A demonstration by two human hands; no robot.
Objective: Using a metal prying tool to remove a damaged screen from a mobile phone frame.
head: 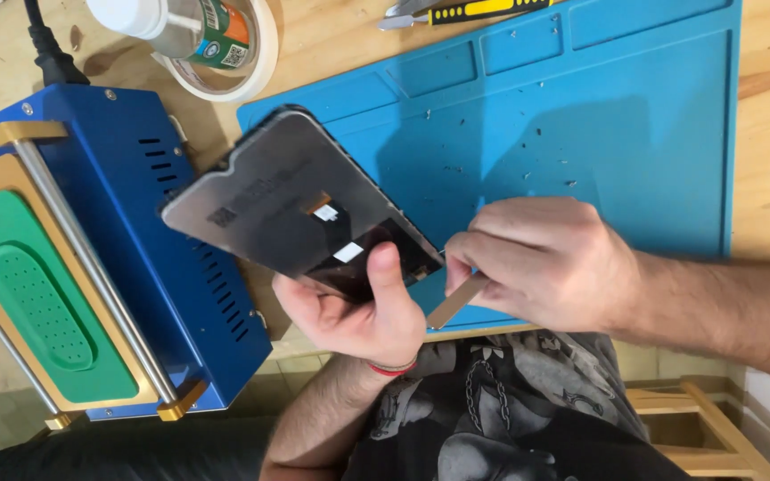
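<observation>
Left hand (358,312) gripping phone screen panel (291,209), right hand (536,263) at 3 o'clock pinching flat metal blade (454,301), blue mat (581,134) beneath

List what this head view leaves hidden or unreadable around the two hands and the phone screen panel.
- Lower corner of the phone screen panel: covered by the left hand.
- Upper end of the thin flat tool: buried in the right hand.
- Yellow-handled tool and glue bottle inside the tape roll: cut off by the top edge.
- Specks on the blue mat: too small to identify.
</observation>
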